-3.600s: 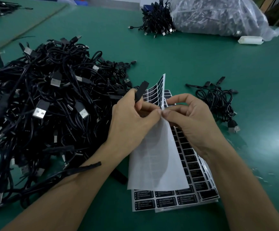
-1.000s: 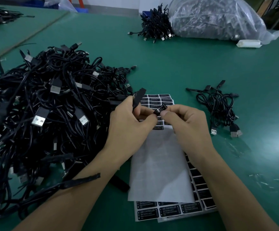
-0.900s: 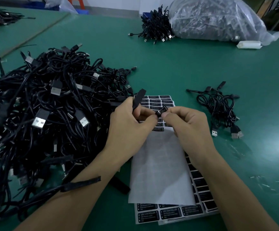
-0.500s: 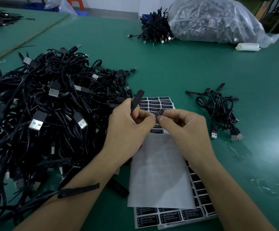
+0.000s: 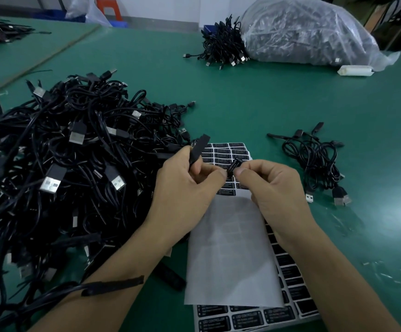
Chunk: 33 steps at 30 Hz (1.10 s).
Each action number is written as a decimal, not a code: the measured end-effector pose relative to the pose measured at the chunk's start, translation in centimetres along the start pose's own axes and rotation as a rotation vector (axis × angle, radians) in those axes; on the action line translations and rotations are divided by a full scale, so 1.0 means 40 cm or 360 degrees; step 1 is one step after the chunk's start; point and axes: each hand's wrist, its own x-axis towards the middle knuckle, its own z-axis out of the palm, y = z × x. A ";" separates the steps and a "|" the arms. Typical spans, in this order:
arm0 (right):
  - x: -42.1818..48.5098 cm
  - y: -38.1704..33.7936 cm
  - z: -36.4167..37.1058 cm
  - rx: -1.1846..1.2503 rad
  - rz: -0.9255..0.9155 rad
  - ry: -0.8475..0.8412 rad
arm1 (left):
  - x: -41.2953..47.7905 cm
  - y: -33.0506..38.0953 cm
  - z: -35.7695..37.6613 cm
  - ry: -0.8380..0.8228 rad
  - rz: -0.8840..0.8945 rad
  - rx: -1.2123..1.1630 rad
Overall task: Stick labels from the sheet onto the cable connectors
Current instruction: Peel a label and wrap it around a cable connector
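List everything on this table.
Green table: one, green, underneath.
Black USB cable heap: one, black, left.
Small black cable bunch: one, black, right.
Black cable bundle: one, black, far.
Clear plastic bag: one, clear, far right.
White block: one, white, beside bag.
Black label sheets: stacked, black, centre.
White backing paper: one, white, atop sheets.
Flat black connector: one, black, centre.
Peeled black label: one, black, centre.
Left hand: one, bare, grips connector.
Right hand: one, bare, pinches label.

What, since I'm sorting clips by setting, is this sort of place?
Probably a small factory or assembly workshop: a big tangled heap of black USB cables on a green table mat, a clear plastic bag stuffed with more cables, and a sheet of black printed labels.
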 end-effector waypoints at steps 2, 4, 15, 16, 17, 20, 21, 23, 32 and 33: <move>0.000 0.001 -0.001 0.0016 -0.0012 0.0021 | -0.001 0.001 0.001 0.0019 0.0007 0.0012; 0.002 0.000 -0.003 0.0073 -0.0035 0.0071 | 0.000 0.000 0.002 0.0009 -0.0022 -0.0054; -0.002 -0.005 -0.002 0.0374 -0.0117 0.0009 | -0.005 -0.015 0.006 -0.0514 0.0105 0.0002; -0.002 -0.007 -0.002 0.0385 -0.0114 0.0017 | -0.005 -0.014 0.006 -0.0536 0.0122 -0.0002; -0.001 -0.007 -0.002 0.0403 -0.0106 0.0025 | -0.004 -0.013 0.006 -0.0544 0.0137 -0.0007; 0.003 -0.006 -0.008 0.0430 -0.0088 0.0067 | -0.001 -0.012 0.001 -0.0403 0.0121 0.0003; 0.004 -0.005 -0.009 0.0415 -0.0092 0.0084 | 0.001 -0.014 -0.002 -0.0340 0.0115 0.0027; 0.006 -0.004 -0.010 0.0387 -0.0110 0.0096 | 0.005 -0.016 -0.008 -0.0305 0.0123 0.0092; 0.001 -0.006 -0.002 0.0344 -0.0183 0.0211 | 0.006 -0.009 -0.012 -0.0434 0.0128 0.0133; 0.002 -0.005 -0.003 0.0352 -0.0188 0.0244 | 0.007 -0.009 -0.013 -0.0397 0.0103 0.0122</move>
